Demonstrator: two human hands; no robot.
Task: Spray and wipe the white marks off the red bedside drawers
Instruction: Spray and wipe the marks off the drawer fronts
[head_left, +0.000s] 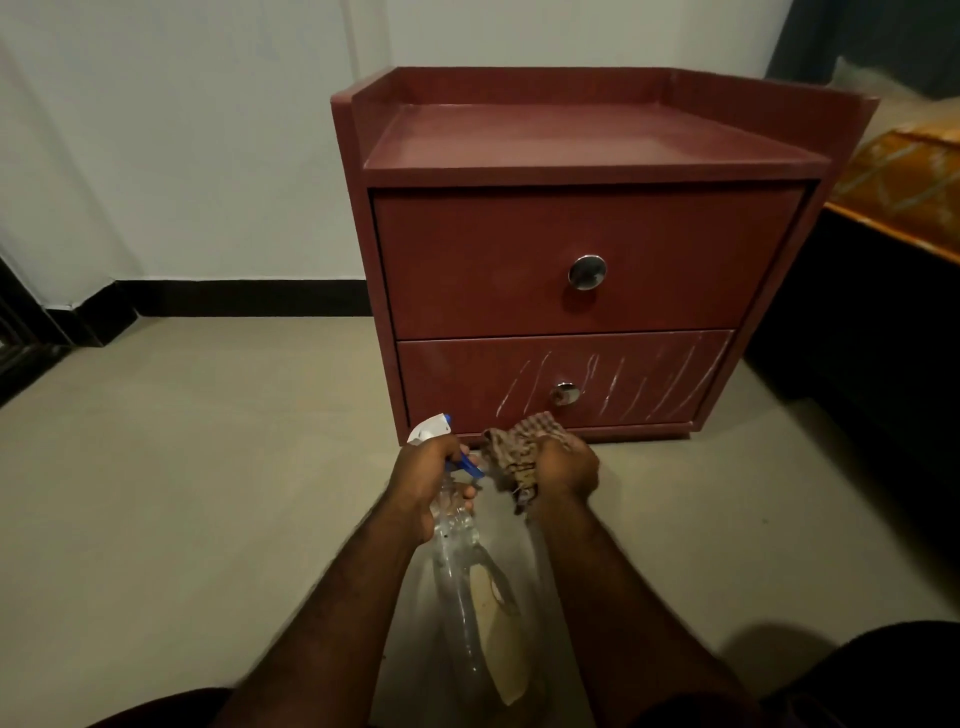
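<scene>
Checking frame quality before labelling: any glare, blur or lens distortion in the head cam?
Head view: dim, warm light; wide-angle bowing bends the walls and the red bedside drawers. Specular glare on the upper knob. White marks on the lower drawer stay legible. Spray bottle in the left hand is see-through and slightly soft; cloth in the right hand is dark, its pattern hard to read.

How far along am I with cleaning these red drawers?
Done: the top drawer looks clean. In hand: left hand holds the spray bottle, right hand the cloth. Left: white marks cover the bottom drawer.
</scene>
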